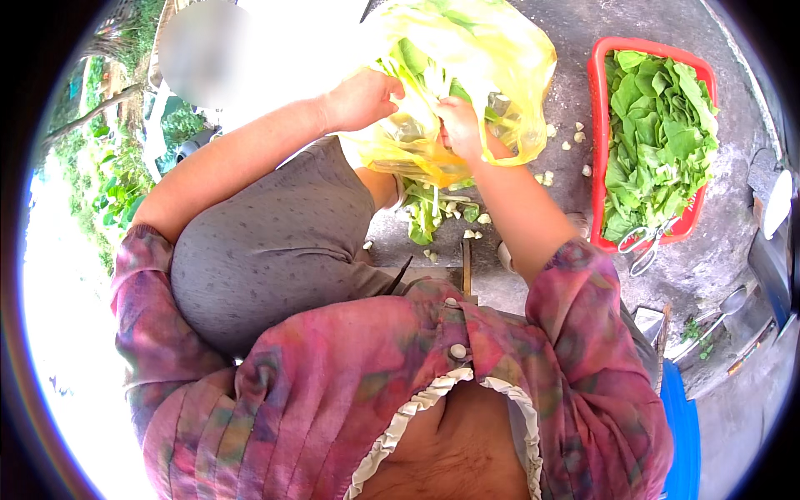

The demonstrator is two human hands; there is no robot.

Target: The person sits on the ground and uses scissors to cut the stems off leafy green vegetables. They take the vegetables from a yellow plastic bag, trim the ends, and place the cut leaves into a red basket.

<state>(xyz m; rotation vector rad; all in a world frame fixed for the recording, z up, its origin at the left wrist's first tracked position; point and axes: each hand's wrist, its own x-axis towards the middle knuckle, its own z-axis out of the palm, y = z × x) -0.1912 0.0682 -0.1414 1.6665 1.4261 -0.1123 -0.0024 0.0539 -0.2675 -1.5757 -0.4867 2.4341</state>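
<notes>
Both hands' fingers (379,87) curled, gripping yellow bag (483,58) w/ greens.

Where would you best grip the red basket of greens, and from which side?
Grip the red basket by its bare long rim on the side facing the yellow bag, coming from above. Leaves heap up over the middle, and scissors lie across the near corner.

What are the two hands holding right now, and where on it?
Both hold the yellow plastic bag of leafy greens: left hand at its near left edge, right hand at the mouth, possibly on a stem inside.
</notes>
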